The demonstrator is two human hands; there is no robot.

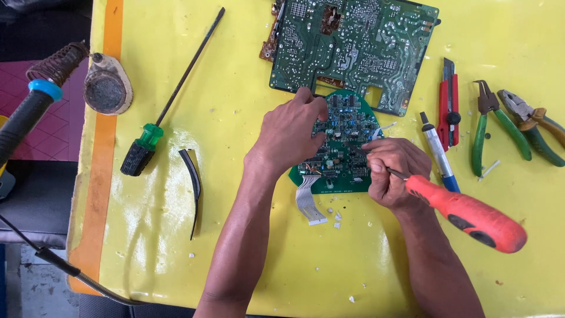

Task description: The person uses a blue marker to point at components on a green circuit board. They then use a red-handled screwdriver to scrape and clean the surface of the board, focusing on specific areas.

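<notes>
Two hands work mid-tabletop: the right hand [393,176], fingers pinching a red-handled screwdriver [465,213], aims its tip far-left, handle near-right, onto the small green circuit board [344,126]; left hand [291,132] fingers press the board.

We see bright even daylight, soft short shadows, glare patches on the yellow table [176,235], sharp focus throughout.

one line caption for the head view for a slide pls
Left hand steadies a rounded green circuit board while the right hand works a red-handled screwdriver on it.
</notes>
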